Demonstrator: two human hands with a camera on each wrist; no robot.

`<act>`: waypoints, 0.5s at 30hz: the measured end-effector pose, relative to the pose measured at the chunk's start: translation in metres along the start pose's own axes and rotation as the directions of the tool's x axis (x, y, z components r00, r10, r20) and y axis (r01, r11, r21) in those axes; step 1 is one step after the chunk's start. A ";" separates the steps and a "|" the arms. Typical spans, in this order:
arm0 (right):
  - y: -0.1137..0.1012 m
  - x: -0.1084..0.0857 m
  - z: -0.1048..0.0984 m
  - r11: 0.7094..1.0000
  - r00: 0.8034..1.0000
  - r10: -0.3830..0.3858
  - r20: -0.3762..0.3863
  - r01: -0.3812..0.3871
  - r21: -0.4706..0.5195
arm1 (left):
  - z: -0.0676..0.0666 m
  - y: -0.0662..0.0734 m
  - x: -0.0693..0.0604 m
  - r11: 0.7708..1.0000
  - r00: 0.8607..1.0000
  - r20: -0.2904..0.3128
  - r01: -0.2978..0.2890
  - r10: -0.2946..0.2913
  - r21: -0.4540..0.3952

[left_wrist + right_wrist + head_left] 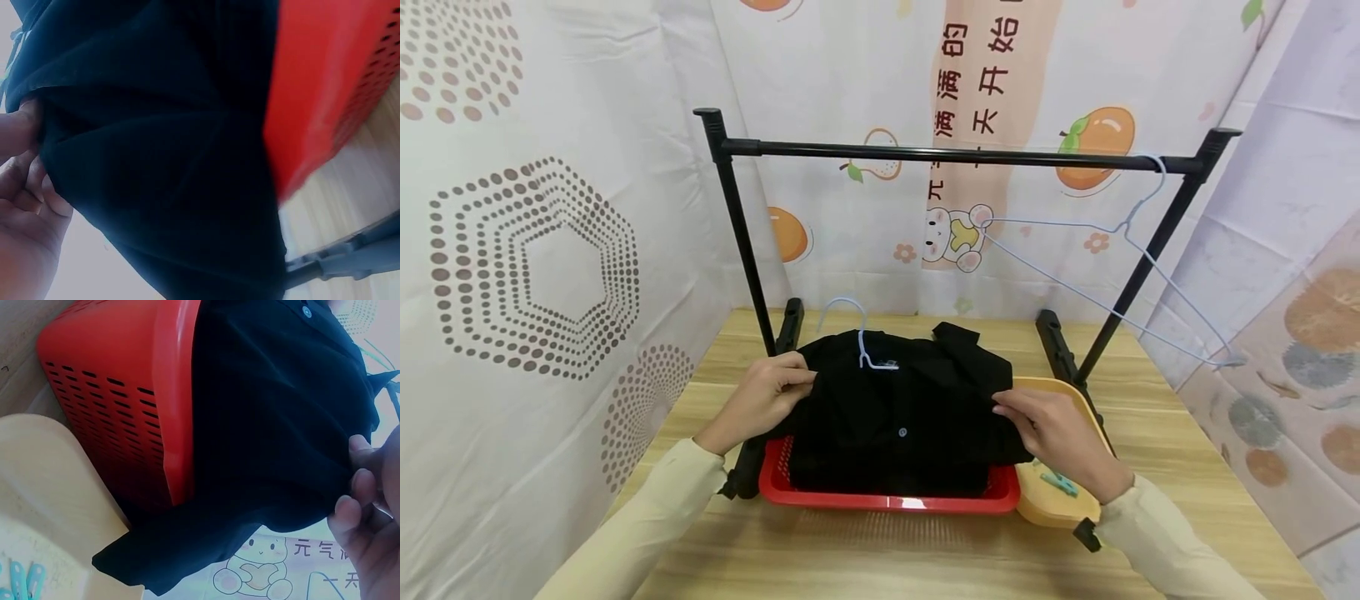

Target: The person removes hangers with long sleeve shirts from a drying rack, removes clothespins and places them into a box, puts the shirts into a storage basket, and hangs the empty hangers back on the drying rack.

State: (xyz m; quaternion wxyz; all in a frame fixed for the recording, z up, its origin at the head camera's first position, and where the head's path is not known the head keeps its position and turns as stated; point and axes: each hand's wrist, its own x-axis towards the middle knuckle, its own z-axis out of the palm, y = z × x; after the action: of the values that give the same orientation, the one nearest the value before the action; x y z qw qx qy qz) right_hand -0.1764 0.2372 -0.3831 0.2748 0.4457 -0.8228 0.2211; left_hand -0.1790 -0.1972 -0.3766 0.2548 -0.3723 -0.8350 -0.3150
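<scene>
A black buttoned shirt (865, 408) lies over the red basket (887, 502), its collar side away from me. From its neck rises the hook of a light blue hanger (862, 333), whose lower part is mostly covered by cloth. My left hand (771, 396) pinches the shirt's left shoulder edge between thumb and fingers; the left wrist view shows the cloth (150, 144) creased there. At the opposite side, my right hand (1060, 429) pinches the shirt near its right shoulder. One sleeve (181, 544) droops beyond the basket in the right wrist view.
Behind the basket stands a black rack with a crossbar (925, 154). An unloaded blue hanger (1123, 229) hangs at its right end. A yellow tray (1052, 517) with teal clothespins (1060, 483) sits right of the basket, close to the rack's foot. Printed curtains (850, 75) enclose the table.
</scene>
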 end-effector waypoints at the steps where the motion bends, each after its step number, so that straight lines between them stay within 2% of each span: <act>1: 0.000 0.000 0.000 1.000 1.000 0.004 0.003 -0.004 0.003 | 0.000 0.001 0.002 1.000 1.000 0.000 -0.005 0.005 -0.006; 6: -0.002 0.002 0.001 1.000 1.000 0.010 0.009 -0.010 0.009 | 0.001 0.004 0.009 1.000 1.000 -0.004 -0.026 0.026 -0.017; 15: -0.002 0.004 0.003 1.000 0.999 -0.029 -0.017 0.029 0.002 | 0.004 0.008 0.019 0.996 0.996 -0.025 -0.081 0.081 -0.022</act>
State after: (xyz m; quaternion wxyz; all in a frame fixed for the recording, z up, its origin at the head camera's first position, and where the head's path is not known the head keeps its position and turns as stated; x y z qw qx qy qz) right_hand -0.1769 0.2317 -0.3831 0.2843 0.4559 -0.8137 0.2220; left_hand -0.1846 -0.1809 -0.3640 0.2731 -0.4050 -0.8124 -0.3184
